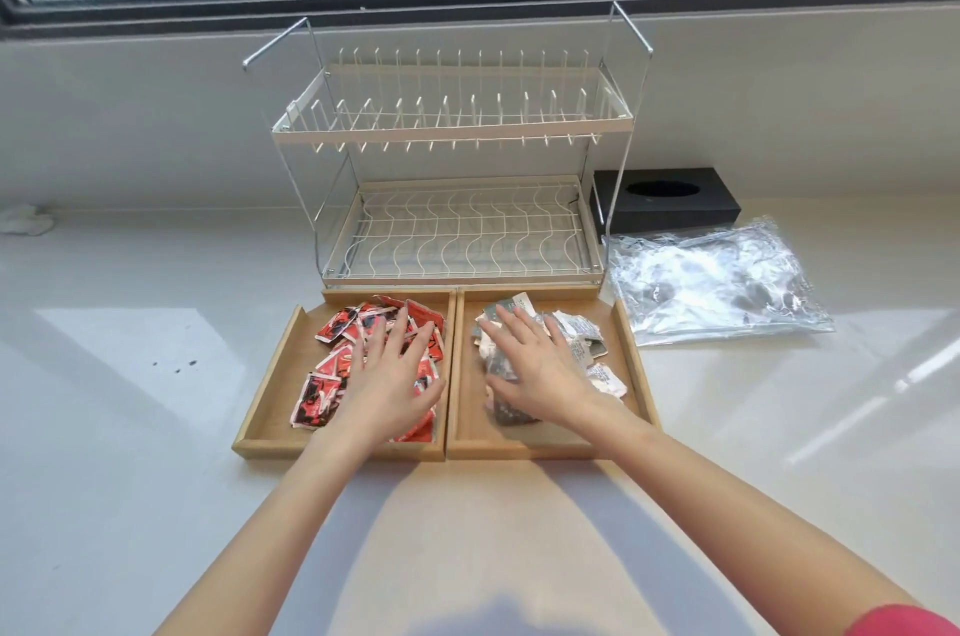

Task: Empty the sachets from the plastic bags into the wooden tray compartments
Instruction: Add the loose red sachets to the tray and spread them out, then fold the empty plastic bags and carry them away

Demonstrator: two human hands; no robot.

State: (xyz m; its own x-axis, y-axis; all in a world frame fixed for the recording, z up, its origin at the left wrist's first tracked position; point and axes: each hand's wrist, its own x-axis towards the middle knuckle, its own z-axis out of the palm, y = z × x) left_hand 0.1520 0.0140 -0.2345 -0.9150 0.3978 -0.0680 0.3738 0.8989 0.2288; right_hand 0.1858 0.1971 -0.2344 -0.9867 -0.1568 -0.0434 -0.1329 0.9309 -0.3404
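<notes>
A wooden tray point(270, 406) with two compartments lies on the white counter in front of me. Several red sachets point(324, 393) fill the left compartment. Several grey and white sachets point(589, 349) lie in the right compartment point(636, 375). My left hand point(389, 380) rests flat on the red sachets, fingers spread. My right hand point(535, 370) lies flat on the grey and white pile, fingers apart. Neither hand grips anything. Clear plastic bags point(711, 282) lie flat and crumpled on the counter to the right of the tray.
A two-tier white wire dish rack point(457, 167) stands right behind the tray. A black tissue box point(670, 206) sits at the back right, against the wall under the window. A crumpled white thing point(26, 219) lies at the far left.
</notes>
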